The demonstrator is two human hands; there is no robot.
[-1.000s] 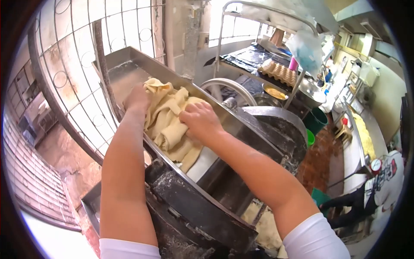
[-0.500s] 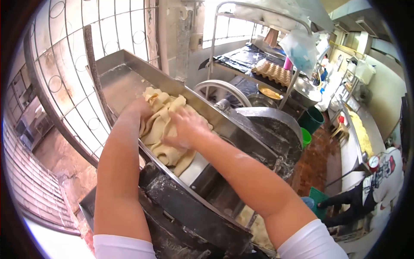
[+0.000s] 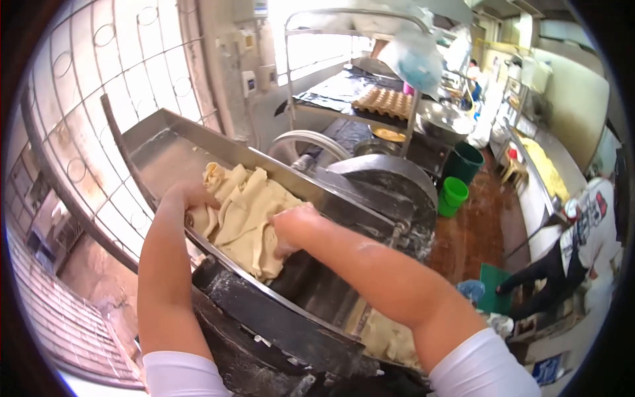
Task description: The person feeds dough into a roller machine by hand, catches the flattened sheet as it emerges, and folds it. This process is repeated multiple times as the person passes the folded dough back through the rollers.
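A folded heap of pale dough lies in the metal trough of a machine. My left hand is at the dough's left side, its fingers bent round the edge and partly hidden. On the right side, my right hand grips the dough's edge with its fingers curled in. More dough sits lower down in the machine, beneath my right forearm.
A wheel and curved metal guard stand behind the trough. Window bars rise at the left. Egg trays lie on a rack. A green bucket stands on the floor. A co-worker is at the right.
The view has shifted. My right hand has gone from spread on top of the dough to closed at its right edge. The dough heap looks flatter and nearer the trough's lower part.
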